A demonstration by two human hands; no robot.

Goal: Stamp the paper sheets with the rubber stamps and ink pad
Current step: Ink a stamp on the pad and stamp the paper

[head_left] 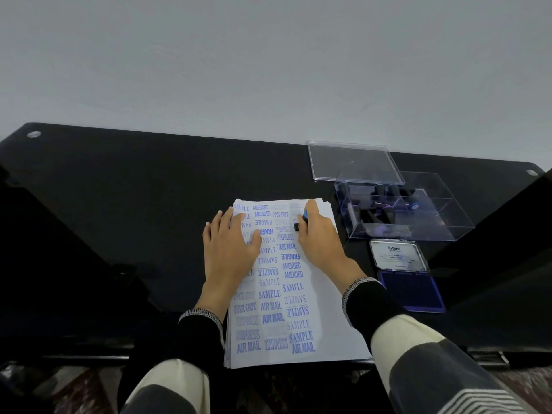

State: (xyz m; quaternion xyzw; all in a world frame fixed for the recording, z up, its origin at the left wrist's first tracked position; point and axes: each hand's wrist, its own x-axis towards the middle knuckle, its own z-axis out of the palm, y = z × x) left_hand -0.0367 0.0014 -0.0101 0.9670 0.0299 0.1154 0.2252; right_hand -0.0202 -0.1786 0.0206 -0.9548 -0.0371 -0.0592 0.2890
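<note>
Paper stack [325, 294] nearest; left hand [228, 246] flat on it, right hand [318, 234] grip clamped on stamp [301, 221].

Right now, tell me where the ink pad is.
The open ink pad lies on the black table, right of the paper sheets, just below the clear stamp box.

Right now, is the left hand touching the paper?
Touching. The head view shows the left hand lying flat on the paper, fingers spread over the stamped words, with no gap visible beneath it.
</note>
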